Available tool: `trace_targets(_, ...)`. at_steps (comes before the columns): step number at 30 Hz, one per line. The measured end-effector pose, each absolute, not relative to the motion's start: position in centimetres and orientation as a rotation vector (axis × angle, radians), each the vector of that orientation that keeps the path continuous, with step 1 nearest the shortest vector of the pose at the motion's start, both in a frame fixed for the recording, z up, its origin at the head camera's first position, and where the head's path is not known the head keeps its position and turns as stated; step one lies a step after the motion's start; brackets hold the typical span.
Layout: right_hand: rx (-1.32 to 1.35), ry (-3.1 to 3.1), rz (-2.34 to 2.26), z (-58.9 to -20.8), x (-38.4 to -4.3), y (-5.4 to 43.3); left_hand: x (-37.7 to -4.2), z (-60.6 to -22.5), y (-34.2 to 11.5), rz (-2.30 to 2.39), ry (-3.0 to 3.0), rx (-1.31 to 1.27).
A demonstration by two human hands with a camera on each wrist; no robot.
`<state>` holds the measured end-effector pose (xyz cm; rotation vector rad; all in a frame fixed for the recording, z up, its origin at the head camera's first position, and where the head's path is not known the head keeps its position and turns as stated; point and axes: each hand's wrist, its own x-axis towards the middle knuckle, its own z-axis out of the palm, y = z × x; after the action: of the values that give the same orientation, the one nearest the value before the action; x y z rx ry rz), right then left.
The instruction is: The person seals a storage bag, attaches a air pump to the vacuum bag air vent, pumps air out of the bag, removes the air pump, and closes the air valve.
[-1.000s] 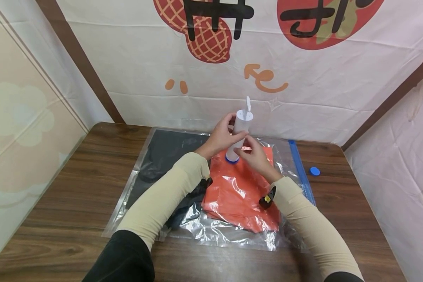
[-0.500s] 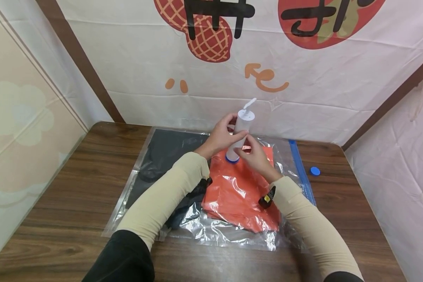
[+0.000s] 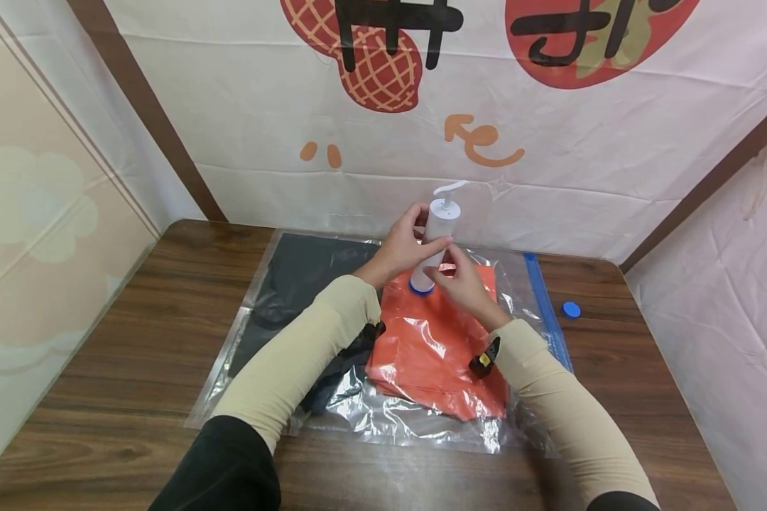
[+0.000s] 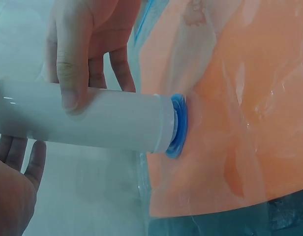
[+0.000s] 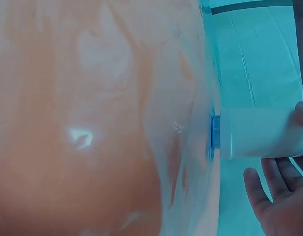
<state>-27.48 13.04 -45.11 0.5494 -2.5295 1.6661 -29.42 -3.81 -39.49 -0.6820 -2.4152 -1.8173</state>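
A white hand pump [image 3: 440, 223] stands upright, its blue-ringed bottom [image 4: 178, 126] on the orange cloth area [image 3: 434, 333] of a clear storage bag [image 3: 383, 429]. Its white T-shaped handle [image 3: 450, 189] sticks out of the top on a short stem and lies crosswise. My left hand [image 3: 401, 245] holds the upper barrel, thumb across the front and fingers behind. Lower down, my right hand [image 3: 461, 285] holds the barrel between thumb and fingers; its thumb presses the side in the left wrist view. In the right wrist view some right fingers [image 5: 257, 191] stand off the barrel.
Dark fabric [image 3: 313, 284] fills the bag's left part. A blue zip strip [image 3: 546, 312] runs along its right edge. On the wooden table [image 3: 102, 355] a round blue cap [image 3: 571, 310] lies to the right. A white printed curtain [image 3: 256, 106] hangs behind.
The pump's handle has turned from pointing end-on to lying sideways, and sits slightly lower in the view. Both hands have kept their places on the barrel; the bag has not moved.
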Motion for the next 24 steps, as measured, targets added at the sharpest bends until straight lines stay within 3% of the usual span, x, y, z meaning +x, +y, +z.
trace_targets(24,0.515,-2.507,1.722,-45.14,-27.45,12.95,-29.40,-39.88,-3.90,-1.778,-2.413,-0.670)
